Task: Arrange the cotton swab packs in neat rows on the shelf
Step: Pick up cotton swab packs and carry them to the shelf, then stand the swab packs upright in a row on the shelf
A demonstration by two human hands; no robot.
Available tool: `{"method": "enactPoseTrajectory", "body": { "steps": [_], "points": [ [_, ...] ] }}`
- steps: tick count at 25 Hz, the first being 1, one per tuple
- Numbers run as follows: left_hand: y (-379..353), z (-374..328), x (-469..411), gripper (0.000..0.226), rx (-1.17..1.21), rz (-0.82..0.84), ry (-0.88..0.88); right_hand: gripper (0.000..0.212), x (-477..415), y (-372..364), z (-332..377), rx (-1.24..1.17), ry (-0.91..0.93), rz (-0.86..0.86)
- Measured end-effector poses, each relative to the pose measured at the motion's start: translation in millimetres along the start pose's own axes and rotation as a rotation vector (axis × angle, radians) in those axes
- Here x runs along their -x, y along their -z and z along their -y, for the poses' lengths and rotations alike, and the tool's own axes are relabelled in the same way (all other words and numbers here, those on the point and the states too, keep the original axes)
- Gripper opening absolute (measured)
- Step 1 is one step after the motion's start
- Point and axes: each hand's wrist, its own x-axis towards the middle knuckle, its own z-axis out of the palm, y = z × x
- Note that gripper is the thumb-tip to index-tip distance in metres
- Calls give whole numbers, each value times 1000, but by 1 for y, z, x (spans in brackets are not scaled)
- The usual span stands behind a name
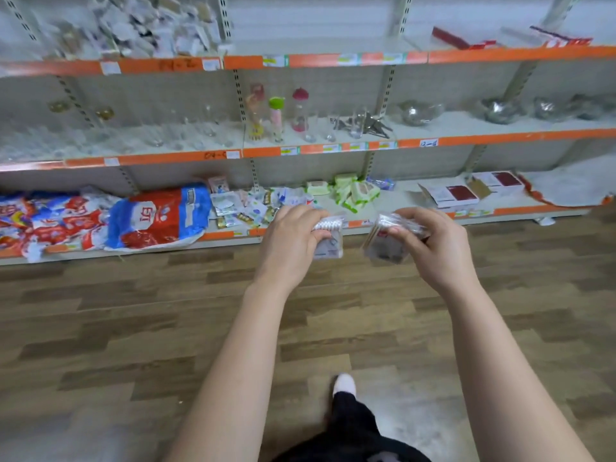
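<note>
Carrying step — left hand and right hand each grip a swab pack; next, place both squarely on the bottom shelf.

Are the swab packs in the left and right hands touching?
Apart. Head view shows floor between the left pack, gripped by the left hand, and the right pack, gripped by the right hand.

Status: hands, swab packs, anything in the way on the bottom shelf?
Left hand grips a swab pack. Right hand grips a second pack. Both packs off the bottom shelf, in front of it. Loose packets clutter the shelf ahead.
</note>
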Motion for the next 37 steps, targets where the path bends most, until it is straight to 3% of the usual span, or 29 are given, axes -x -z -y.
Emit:
{"method": "enactPoseTrajectory", "body": {
  "steps": [9,17,25,37],
  "points": [
    [-50,80,-234,29,8,-24,-32,20,-246,-63,-71,-115,19,-12],
    [-64,177,-376,31,9,-55,62,18,-415,-145,-89,-165,61,31],
    [-53,312,-539,36,61,-108,50,15,-595,-250,-82,-174,157,-6],
    [-65,431,-724,26,85,-100,-21,16,-779,-340,-88,-197,115,-2]
  ]
}}
